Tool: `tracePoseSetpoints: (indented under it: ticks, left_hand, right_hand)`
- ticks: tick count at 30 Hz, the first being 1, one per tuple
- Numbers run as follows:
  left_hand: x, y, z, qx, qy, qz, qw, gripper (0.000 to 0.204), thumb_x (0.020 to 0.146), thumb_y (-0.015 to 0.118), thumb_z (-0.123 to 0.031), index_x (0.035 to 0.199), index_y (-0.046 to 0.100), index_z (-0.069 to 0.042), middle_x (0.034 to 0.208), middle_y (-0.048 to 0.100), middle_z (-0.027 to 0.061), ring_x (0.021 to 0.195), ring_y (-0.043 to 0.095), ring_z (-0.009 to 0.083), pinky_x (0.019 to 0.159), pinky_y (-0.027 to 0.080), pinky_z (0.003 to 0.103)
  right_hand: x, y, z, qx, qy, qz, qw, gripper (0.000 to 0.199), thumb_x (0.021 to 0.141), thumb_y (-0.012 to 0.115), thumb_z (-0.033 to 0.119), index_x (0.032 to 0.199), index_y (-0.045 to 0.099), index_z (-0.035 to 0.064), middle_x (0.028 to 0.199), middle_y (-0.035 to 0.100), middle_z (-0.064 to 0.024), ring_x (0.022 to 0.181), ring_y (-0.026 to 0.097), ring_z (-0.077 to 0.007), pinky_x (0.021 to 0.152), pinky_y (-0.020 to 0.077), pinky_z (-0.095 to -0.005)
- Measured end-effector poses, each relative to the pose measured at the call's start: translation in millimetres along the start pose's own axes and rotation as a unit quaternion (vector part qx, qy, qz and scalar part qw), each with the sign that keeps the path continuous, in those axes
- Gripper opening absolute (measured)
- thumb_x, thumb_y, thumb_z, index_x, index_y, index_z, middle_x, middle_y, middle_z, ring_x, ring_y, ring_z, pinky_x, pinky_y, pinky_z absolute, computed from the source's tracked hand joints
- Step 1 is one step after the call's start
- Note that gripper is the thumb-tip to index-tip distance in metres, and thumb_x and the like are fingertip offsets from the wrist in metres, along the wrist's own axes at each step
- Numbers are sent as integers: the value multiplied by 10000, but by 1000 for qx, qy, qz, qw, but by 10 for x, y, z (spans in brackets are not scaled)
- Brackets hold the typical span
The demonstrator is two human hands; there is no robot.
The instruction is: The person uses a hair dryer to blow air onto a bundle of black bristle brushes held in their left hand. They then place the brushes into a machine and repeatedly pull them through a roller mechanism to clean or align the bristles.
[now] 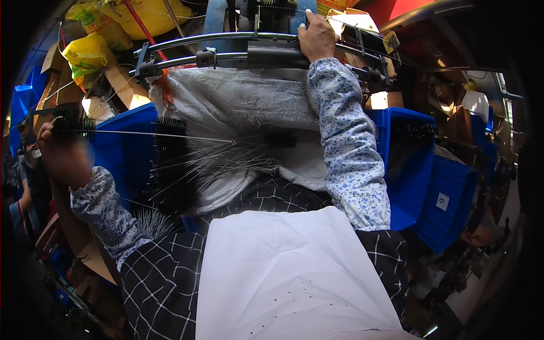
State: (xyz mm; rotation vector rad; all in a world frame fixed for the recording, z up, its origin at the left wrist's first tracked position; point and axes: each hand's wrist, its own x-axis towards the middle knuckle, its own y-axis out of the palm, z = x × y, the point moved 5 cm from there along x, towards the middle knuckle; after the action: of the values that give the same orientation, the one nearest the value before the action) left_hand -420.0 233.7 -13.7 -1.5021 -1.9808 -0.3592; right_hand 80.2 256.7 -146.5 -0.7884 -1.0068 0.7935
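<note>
At the far left my left hand [65, 156] is closed round the black-bristled end of a twisted-wire brush [164, 135]. The brush's thin wire stem reaches right across the lap and ends in a small loop. Beneath it lies a pile of similar wire brushes [175, 164], black bristles to the left and bare stems to the right, on a white cloth sack [243, 96]. My right hand [317, 38] is up at the machine [212, 20], fingers bent and one fingertip by a thin bristled wire [277, 7]; what it grips is hidden.
Metal rails [226, 37] with black clamps cross in front of the machine. A blue crate [122, 133] stands left; another blue crate [408, 164] with black bristles inside stands right, beside a further blue bin [445, 198]. Yellow bags [88, 54] and cardboard pieces [127, 85] lie far left.
</note>
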Motion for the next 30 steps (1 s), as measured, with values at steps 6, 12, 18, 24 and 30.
tracePoseSetpoints:
  ticks: [6,12,18,24,30]
  left_hand:
    - [-76,-11,-85,445,245,54,860,175,877,424,-112,972,475,26,929,514,61,868,516,134,790,419,260]
    - [-99,416,-170,-25,-56,-8,998,185,884,420,-188,953,487,-30,888,513,46,815,507,123,741,417,238]
    - [-170,612,-161,-128,-103,20,986,193,890,417,-194,945,484,-21,857,517,43,787,502,104,715,415,226]
    - [-227,470,-56,-122,-147,18,981,179,871,458,-180,945,510,-26,898,531,46,812,509,108,697,425,213]
    - [-317,959,-116,-175,-187,92,962,176,877,452,-176,946,509,-24,867,518,24,767,503,81,665,421,186]
  right_hand:
    - [6,20,217,-21,5,6,1000,367,740,541,181,1083,523,52,1009,556,-110,912,544,-268,758,389,-476]
    - [33,70,635,-4,62,58,996,331,797,352,98,1091,502,74,985,545,-84,950,500,-249,808,365,-459]
    - [-15,42,391,-49,-22,11,999,354,745,550,184,1078,535,67,999,559,-109,915,543,-258,745,374,-454]
    - [38,-110,-229,-70,-17,32,997,391,752,544,275,1106,526,109,1048,550,-106,956,530,-267,782,377,-466]
    - [466,-116,-815,-164,-30,61,984,356,822,399,391,1058,562,182,1023,564,-115,930,531,-308,821,383,-425]
